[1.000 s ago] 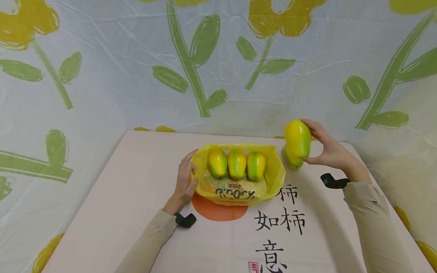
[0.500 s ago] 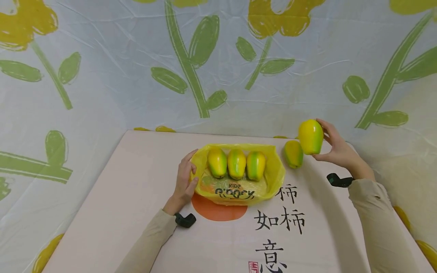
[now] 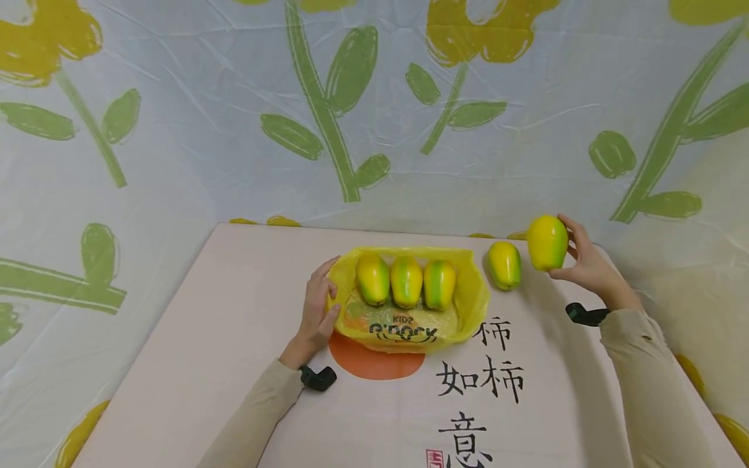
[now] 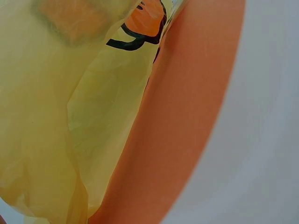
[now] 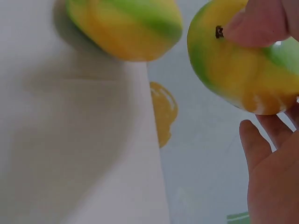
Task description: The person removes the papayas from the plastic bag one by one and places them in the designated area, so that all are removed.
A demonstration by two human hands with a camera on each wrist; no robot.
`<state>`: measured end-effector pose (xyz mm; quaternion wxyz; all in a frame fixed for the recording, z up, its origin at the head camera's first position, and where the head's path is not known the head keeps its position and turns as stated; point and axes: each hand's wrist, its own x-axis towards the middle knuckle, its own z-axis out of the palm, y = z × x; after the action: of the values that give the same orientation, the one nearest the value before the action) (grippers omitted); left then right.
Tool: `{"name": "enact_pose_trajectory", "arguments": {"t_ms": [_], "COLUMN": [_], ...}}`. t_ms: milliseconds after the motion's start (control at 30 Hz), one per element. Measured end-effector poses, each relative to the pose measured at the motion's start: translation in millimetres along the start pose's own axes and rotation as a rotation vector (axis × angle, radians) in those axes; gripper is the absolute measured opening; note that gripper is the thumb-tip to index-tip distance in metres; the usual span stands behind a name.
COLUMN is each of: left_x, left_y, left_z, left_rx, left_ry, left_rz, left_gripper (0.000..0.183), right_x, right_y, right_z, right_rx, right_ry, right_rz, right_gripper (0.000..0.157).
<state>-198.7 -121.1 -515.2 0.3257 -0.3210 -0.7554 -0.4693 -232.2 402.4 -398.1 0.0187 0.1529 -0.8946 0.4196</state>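
A yellow plastic bag [image 3: 475, 296] with printed lettering lies with its mouth spread wide. Three yellow-green papayas [image 3: 406, 281] sit side by side inside it. My left hand [image 3: 316, 309] grips the bag's left rim; in the left wrist view only the thin yellow plastic [image 4: 42, 116] fills the near side. At the right, my right hand [image 3: 591, 266] holds another papaya [image 3: 547, 243] between thumb and fingers, raised above the table. The right wrist view shows the thumb near its dark stem spot. One more papaya [image 3: 504, 265] lies on the table between the bag and my right hand.
The pale table cover [image 3: 222, 312] carries an orange printed circle [image 3: 374, 364] and black written characters [image 3: 480, 380]. A floral sheet [image 3: 234, 130] hangs behind the table and along both sides.
My right hand has carried its papaya rightward and slightly down, uncovering the papaya lying on the table. The left hand and the bag have stayed in place.
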Motion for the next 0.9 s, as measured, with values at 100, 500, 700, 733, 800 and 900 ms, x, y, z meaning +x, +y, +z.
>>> {"name": "enact_pose_trajectory", "arguments": {"t_ms": [100,500,700,733,800,900], "left_x": [-0.8,-2.1,-1.5,-1.6,-1.6,-1.7], "left_y": [-0.6,-1.6,-1.3,-1.4,-1.4,-1.2], "left_z": [0.0,1.0,1.4,1.5,1.4,1.3], "left_rx": [0.002,0.003,0.007,0.007,0.007,0.004], "left_ry": [-0.002,-0.016,-0.016,-0.016,-0.015,-0.016], "left_rz": [-0.007,-0.016,-0.015,-0.015,-0.014,-0.015], "left_gripper": [0.016,0.016,0.016,0.016,0.015,0.015], "right_x": [2,5,9,9,10,10], "right_y": [7,35,44,46,48,49], "right_z": [0.5,13.8,19.3,20.0,21.8,23.7], "right_rx": [0.016,0.039,-0.019,-0.030,-0.042,-0.058], "right_ry": [-0.007,-0.098,-0.151,-0.156,-0.161,-0.163], "right_rz": [0.040,0.210,0.272,0.275,0.274,0.261], "right_gripper": [0.112,0.105,0.109,0.109,0.110,0.110]}}
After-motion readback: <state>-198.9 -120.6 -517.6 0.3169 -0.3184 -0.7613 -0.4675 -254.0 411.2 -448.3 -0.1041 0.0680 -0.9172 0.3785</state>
